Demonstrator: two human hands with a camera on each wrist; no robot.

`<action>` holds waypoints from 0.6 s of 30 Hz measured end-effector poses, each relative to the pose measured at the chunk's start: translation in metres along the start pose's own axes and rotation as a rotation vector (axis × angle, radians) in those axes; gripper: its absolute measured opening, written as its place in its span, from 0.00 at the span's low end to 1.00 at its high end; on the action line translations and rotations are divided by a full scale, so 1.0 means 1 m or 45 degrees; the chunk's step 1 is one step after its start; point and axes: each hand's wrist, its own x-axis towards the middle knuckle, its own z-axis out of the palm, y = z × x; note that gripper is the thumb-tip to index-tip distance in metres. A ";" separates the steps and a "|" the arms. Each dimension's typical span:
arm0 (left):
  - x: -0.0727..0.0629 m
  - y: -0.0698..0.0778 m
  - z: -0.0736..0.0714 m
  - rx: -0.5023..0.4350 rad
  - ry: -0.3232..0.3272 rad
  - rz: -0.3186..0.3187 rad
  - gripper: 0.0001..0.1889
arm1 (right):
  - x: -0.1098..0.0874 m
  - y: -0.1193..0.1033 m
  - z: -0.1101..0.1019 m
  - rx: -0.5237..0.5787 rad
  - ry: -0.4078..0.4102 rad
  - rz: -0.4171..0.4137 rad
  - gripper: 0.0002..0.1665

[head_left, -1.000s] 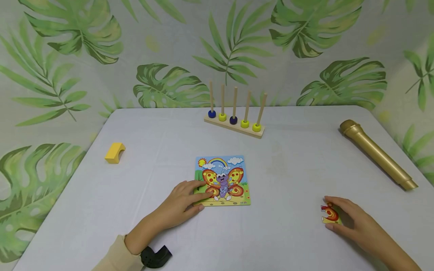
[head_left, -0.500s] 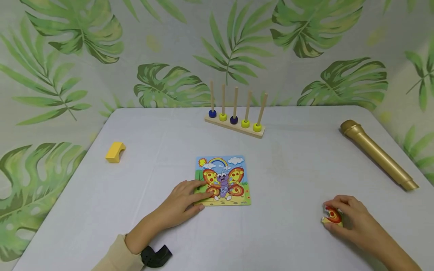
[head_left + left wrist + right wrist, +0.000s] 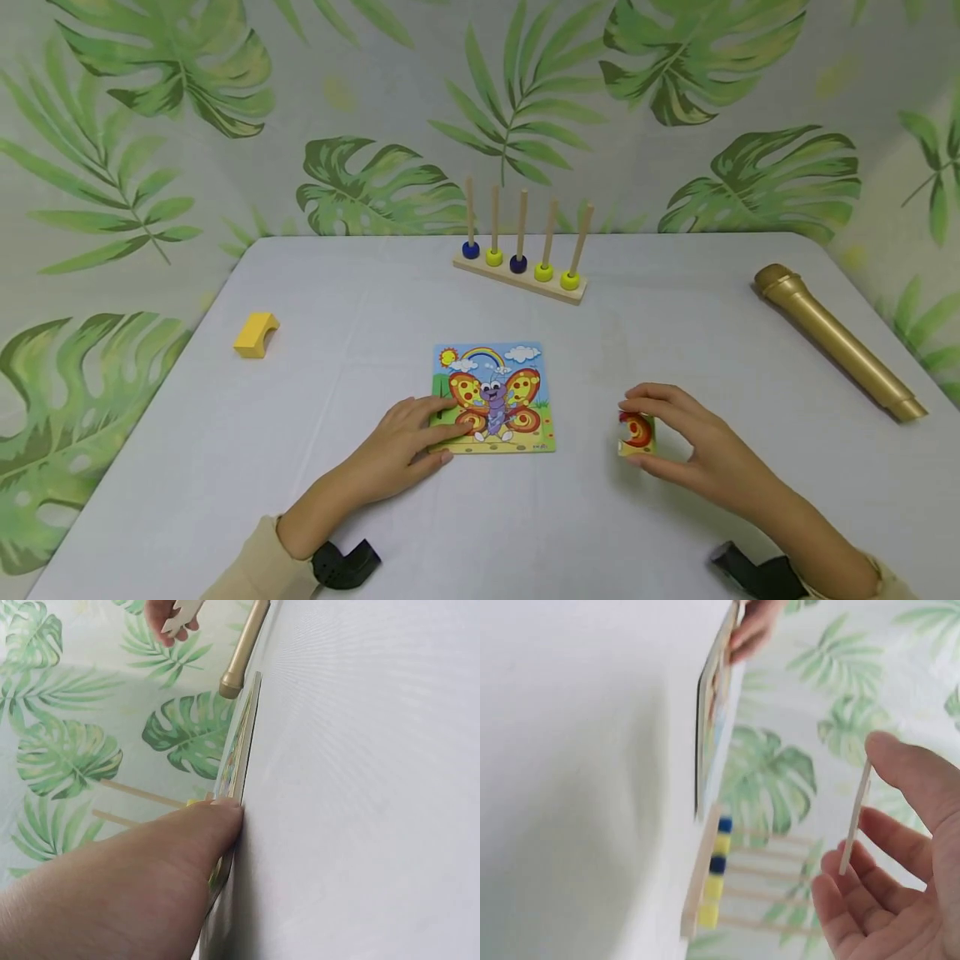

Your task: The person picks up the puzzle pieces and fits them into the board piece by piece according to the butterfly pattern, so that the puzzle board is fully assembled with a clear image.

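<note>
A square butterfly puzzle (image 3: 519, 400) lies flat on the white-covered table. My left hand (image 3: 397, 450) rests on its left side, with fingertips on the picture and the thumb (image 3: 214, 821) against the edge nearest me. My right hand (image 3: 701, 437) pinches a small puzzle piece (image 3: 639, 433) between thumb and fingers. That piece shows a red and orange swirl on yellow and is held above the table, right of the puzzle. Seen edge-on in the right wrist view, the puzzle piece (image 3: 856, 817) is a thin, pale board.
Behind the puzzle stands a wooden peg rack (image 3: 517, 279) with blue and yellow beads. A yellow arched block (image 3: 255, 335) sits at the left, and a gold microphone (image 3: 840, 343) lies at the right. Leaf-patterned cloth (image 3: 375, 83) hangs behind the table.
My right hand has lifted the puzzle piece from the table's right side and carried it left toward the puzzle. The left hand stays in place on the puzzle.
</note>
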 end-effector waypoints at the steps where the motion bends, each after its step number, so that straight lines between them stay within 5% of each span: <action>1: 0.000 0.000 0.000 0.001 0.001 0.001 0.21 | 0.006 -0.002 0.005 0.014 -0.016 0.010 0.35; 12: 0.001 0.000 -0.002 0.093 -0.041 -0.016 0.21 | 0.044 -0.001 0.070 0.141 -0.161 0.091 0.27; 18: 0.003 0.002 0.000 0.216 0.009 -0.003 0.20 | 0.053 0.003 0.089 0.139 -0.237 0.139 0.28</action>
